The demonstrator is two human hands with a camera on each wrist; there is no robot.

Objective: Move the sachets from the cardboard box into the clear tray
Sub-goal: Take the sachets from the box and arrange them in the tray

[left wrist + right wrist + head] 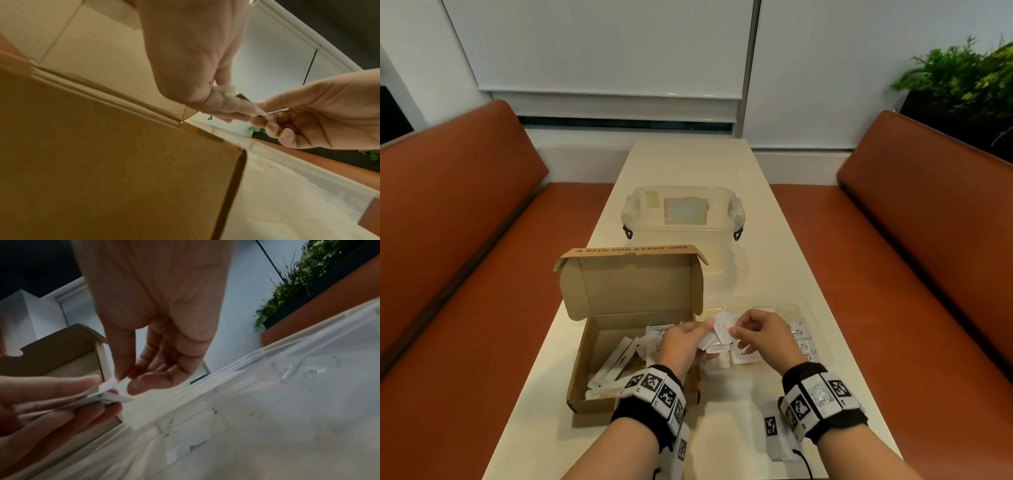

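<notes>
Sachets (pixel 723 329) over cream table (pixel 688 164) between orange benches (pixel 928 257)

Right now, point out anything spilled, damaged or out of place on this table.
Nothing stands out. Sachets lie loose in the open cardboard box and in the clear tray; both hands hold sachets between them. None visibly lies on the table.

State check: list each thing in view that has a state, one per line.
cardboard box: lid open, upright; sachets still inside.
clear tray: open, some sachets in it.
lidded plastic tub: lid on; whether its side clips are latched, cannot tell.
left hand: holds a small stack of sachets.
right hand: pinches a white sachet above the tray.
</notes>
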